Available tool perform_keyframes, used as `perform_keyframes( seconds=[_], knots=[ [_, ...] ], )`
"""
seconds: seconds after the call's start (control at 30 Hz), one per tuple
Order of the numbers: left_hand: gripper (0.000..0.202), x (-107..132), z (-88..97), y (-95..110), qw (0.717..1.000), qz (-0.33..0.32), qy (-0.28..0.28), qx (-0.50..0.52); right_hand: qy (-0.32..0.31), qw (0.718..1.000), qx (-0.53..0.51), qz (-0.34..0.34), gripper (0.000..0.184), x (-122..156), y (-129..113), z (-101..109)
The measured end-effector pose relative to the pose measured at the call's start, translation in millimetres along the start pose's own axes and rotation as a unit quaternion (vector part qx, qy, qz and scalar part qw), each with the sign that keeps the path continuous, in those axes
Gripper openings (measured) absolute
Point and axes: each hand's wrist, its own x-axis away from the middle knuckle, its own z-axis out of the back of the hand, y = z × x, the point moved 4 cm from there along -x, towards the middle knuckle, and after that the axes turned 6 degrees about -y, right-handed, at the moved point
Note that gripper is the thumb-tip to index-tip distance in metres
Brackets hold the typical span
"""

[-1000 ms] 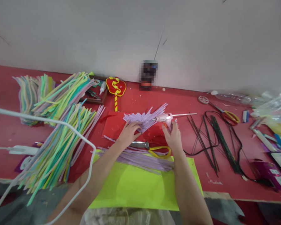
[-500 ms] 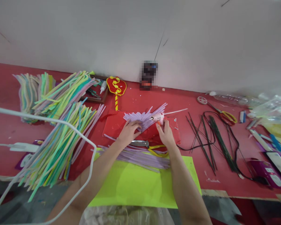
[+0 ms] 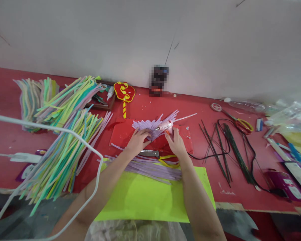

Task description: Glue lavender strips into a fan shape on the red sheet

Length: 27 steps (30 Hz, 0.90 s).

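Observation:
My right hand (image 3: 176,142) is wrapped round a pink hot glue gun (image 3: 167,126), its nozzle pointing left. A clear glue stick (image 3: 187,116) sticks out of its back. The nozzle tip is at a fan of lilac pipe cleaners (image 3: 141,124) laid in a chevron pattern. My left hand (image 3: 137,142) grips the near edge of this fan, thumb and fingers bent together. Beneath both lies a red board (image 3: 119,134). Just nearer to me are yellow-handled scissors (image 3: 168,162) and a loose bundle of lilac pipe cleaners (image 3: 150,170) on a lime-green sheet (image 3: 145,201).
Multicoloured pipe cleaners (image 3: 62,154) pile up on the left, behind a white cable (image 3: 99,167). A red-and-yellow ornament (image 3: 124,92) lies at the back. To the right are dark wire stems (image 3: 237,154), the gun's black cord (image 3: 253,157), more scissors (image 3: 243,125) and plastic bags (image 3: 291,117).
My right hand has shifted slightly left with the glue gun, bringing its nozzle further over the lilac fan. My left hand stays in place.

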Motion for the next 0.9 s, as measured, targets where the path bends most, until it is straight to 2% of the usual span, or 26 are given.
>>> perform_keyframes(
  seconds=[0.9],
  knots=[
    [0.01, -0.6, 1.4, 1.3, 1.0, -0.004, 0.0, 0.008, 0.02, 1.0, -0.008, 0.017, 0.041, -2.0, 3.7, 1.2]
  ],
)
